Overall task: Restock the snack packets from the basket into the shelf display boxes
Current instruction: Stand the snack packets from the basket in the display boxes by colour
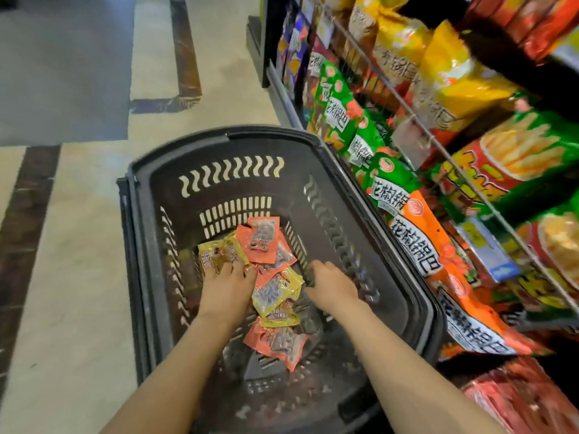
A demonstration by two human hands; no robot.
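1. Head view: a dark plastic shopping basket (219, 145) stands on the tiled floor (81, 245), with both bare forearms reaching down into it.
2. Snack packets (275, 292), orange and yellow, lie heaped on the basket bottom, between the two hands.
3. Left hand (230, 288): palm down on the heap; its fingers press onto a yellow packet (216, 253) at the hand's 12 o'clock. Whether they curl round it cannot be told.
4. Right hand (332, 281): fingers loosely spread, holding nothing, just beside the heap, which lies at its 9 o'clock.
5. An orange packet (261, 238) tops the heap at 12 o'clock.
6. Shelf rack (407, 98) at the basket's 3 o'clock carries large green, orange and yellow snack bags (451, 79).
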